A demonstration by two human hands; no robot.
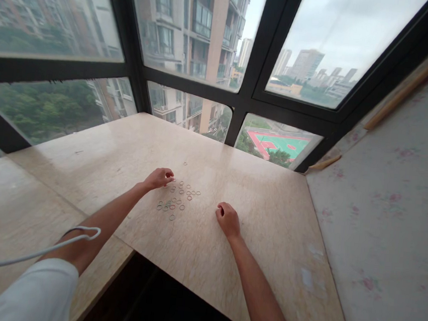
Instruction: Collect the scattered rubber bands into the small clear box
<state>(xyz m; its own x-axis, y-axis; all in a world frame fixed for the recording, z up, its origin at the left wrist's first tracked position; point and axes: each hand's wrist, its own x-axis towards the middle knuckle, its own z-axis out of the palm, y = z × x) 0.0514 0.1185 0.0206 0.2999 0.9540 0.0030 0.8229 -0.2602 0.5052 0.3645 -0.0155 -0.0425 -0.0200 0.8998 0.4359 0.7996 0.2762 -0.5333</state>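
Several thin rings, perhaps rubber bands, lie loosely grouped on the beige marble-patterned surface. Some look greenish, such as a ring at the near left of the group; a reddish ring lies toward the right. One ring sits apart, farther back. At the group's far left edge, my left hand has thumb and forefinger pinched on a thin ring, close to the surface. To the right of the rings, my right hand is curled with fingers closed; whatever they hold, if anything, is hidden.
Dark-framed windows border the far side. A wall with floral paper rises at the right. A white cable crosses my left forearm. Below the surface's front edge is a dark opening. A whitish patch lies at right.
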